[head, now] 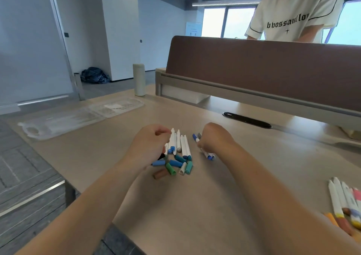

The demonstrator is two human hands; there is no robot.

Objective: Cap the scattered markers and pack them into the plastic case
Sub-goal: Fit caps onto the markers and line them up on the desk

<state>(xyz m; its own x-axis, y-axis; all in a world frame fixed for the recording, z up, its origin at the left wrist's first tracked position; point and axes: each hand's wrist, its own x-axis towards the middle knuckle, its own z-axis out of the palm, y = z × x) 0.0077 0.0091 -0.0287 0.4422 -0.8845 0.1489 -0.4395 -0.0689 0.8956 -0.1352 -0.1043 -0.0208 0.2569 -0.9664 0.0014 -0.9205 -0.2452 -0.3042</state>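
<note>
Two hands curl mid-bench [195, 206], left hand [150, 145] pinching a white marker [172, 138], right hand [212, 139] gripping blue-tipped markers [210, 156]; I'd match each loose cap [176, 163] by colour and press it home, the case [64, 120] lying well left.

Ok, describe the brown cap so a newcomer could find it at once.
On the beige table, look at the pile of loose caps by the left hand. The brown cap lies at its near left edge, the only brown one among blue, green and white.
</note>
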